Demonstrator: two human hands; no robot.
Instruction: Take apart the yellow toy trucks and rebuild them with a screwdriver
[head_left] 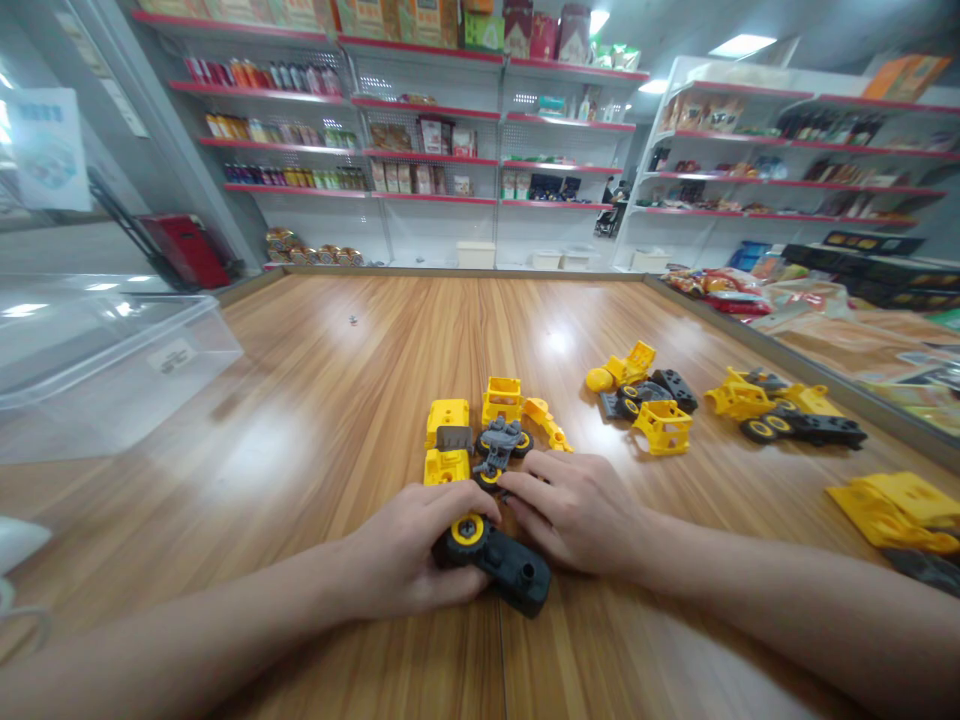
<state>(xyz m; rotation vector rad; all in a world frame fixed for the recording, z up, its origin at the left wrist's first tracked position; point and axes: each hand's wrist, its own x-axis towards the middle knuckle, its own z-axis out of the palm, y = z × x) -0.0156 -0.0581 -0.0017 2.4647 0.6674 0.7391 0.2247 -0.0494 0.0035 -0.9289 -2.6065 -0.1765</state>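
Clock centred on the chassis, 12 = straight ahead. L hand [409, 545] grasps the black chassis [517, 570] at its wheel end, thumb on top, fingers beneath; chassis is low at the near mid part of the table [300, 420], free end toward 4. For a good hold, grip the body firmly, press less on the wheel [467, 530], & brace the free end on the table before any push; leave the stud [527, 570] uncovered. Yellow block [448, 468] at 11 is near the L thumb, so mind knocking it. Grey frame [500, 443] at 12, cab [502, 400] just beyond, yellow arm [551, 428] at 1. R hand [577, 505] at 2 is curled, tips by the grey frame; view's poor there, so can't tell if it pinches a small part. Best to line up parts squarely, then push straight. More kits: 1-2 [664, 430], 2 [825, 430], 3 [892, 505].

Writing: poster [49, 150] at 10, blue heading, illegible; clear bin [150, 405] at 10 has a white label [171, 357], print too blurry. No brand readable on toys or shelf packs [431, 22].
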